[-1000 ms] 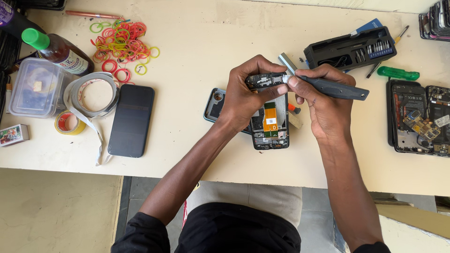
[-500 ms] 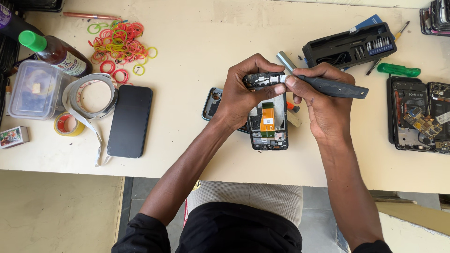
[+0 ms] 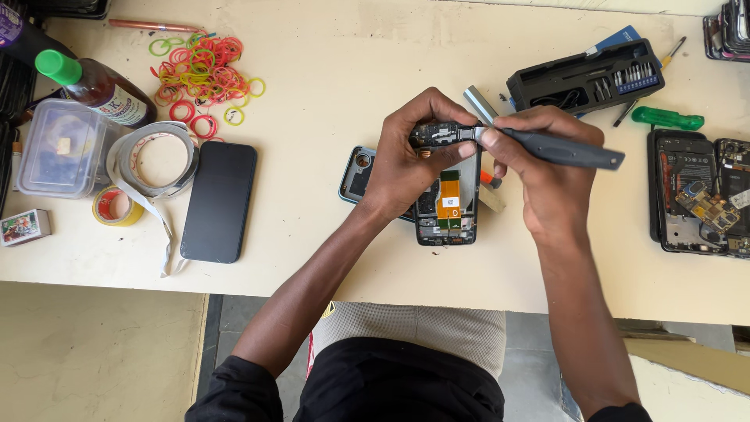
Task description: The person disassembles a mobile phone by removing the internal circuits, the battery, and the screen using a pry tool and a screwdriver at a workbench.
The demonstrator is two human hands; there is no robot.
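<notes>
Here, mid-bench near the front edge: left hand [image 3: 406,160] is closed round a small dark phone part [image 3: 437,134], pinching it just above an opened phone [image 3: 447,199] that lies flat, orange flex showing. Right hand [image 3: 547,168] grips a grey screwdriver [image 3: 562,148] pen-style, tip touching the part's right end.

Step in hand, as I read it: working a screw or clip on the part w/ the driver tip. Can't tell if tip is seated in a screw head; too small. Next move likely needs a steady pinch from the left hand and light, straight pressure so the tip doesn't slip.

Bit case [image 3: 586,78] open toward the back-right corner; green-handled driver [image 3: 666,118] beside it. Black phone [image 3: 219,201] face-down at left, tape roll [image 3: 152,160] near it, rubber bands [image 3: 205,74] toward the back-left.
</notes>
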